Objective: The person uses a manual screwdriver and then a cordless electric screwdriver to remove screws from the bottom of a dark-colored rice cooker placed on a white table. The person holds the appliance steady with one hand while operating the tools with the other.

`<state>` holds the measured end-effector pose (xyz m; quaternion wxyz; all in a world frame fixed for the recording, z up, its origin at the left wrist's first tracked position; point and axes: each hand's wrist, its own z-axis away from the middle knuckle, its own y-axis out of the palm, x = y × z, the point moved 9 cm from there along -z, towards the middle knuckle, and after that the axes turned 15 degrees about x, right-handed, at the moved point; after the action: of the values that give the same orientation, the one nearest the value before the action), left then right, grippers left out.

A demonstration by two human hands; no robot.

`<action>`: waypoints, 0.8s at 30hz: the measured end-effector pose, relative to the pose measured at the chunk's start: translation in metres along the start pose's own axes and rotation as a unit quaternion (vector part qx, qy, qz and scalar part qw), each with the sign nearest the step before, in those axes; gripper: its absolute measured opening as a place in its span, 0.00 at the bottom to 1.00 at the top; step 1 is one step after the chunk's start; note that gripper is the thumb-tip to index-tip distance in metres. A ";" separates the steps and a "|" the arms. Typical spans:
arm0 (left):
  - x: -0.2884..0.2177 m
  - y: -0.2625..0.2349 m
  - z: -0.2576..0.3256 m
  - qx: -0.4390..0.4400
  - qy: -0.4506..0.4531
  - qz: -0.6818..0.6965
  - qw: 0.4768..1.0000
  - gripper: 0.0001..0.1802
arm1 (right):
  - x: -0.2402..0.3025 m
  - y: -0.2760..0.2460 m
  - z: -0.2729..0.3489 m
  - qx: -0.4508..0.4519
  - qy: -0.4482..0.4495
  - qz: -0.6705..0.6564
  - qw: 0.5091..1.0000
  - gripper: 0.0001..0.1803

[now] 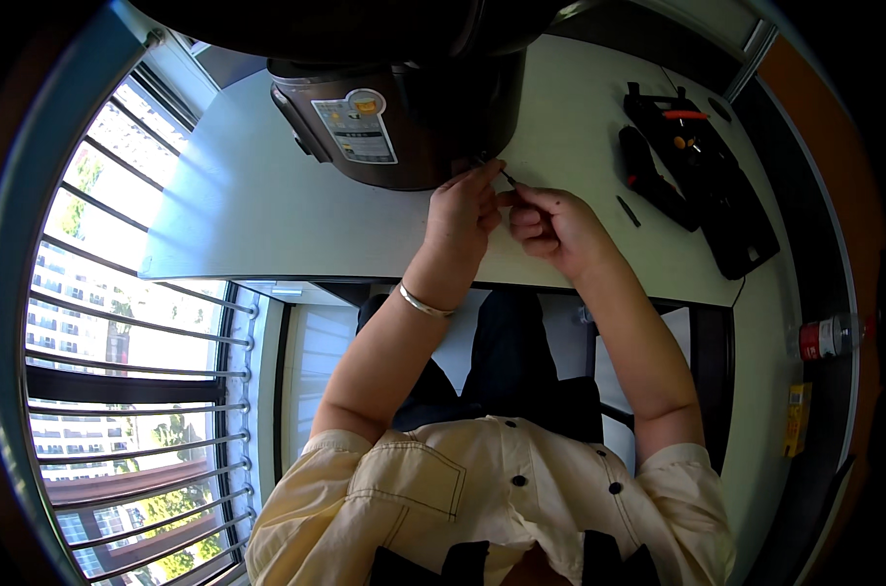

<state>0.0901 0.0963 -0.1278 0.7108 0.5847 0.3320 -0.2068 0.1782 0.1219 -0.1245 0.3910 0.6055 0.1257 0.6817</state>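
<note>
Just in front of a dark brown rice cooker (419, 146), both my hands meet over the table, fingertips nearly touching. My left hand (463, 200), with a silver bangle on its wrist, is closed in a pinch. My right hand (550, 225) is closed too, thumb and forefinger together on a thin dark rod (508, 179) that looks like a screwdriver bit. The rod's far end reaches my left fingertips, which partly hide it. A similar dark bit (629, 211) lies on the table to the right of my right hand.
To the right lie a black cordless screwdriver (653, 181) and an open black tool case (721, 186) with orange-red parts. A bottle (824, 339) and a yellow box (797, 420) are at the far right. A barred window (135, 361) lies left of the pale table (228, 215).
</note>
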 end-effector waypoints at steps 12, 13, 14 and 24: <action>-0.202 0.086 0.123 -0.208 0.605 -0.706 0.304 0.04 | 0.001 0.001 -0.009 0.076 0.008 -0.047 0.996 0.14; -0.207 0.090 0.108 -0.174 0.584 -0.743 0.276 0.05 | 0.003 0.002 -0.010 0.097 0.002 -0.060 0.994 0.14; -0.211 0.090 0.095 -0.141 0.562 -0.777 0.246 0.06 | 0.004 0.004 -0.010 0.117 -0.002 -0.072 0.990 0.14; -0.231 0.059 0.051 -0.163 0.464 -0.804 0.335 0.07 | 0.014 -0.006 -0.020 0.067 -0.039 0.046 0.996 0.12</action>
<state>-0.0178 0.0389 0.0828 0.0126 -0.0910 0.9444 -0.3156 0.1631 0.1419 -0.1228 0.3222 0.6614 0.1279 0.6651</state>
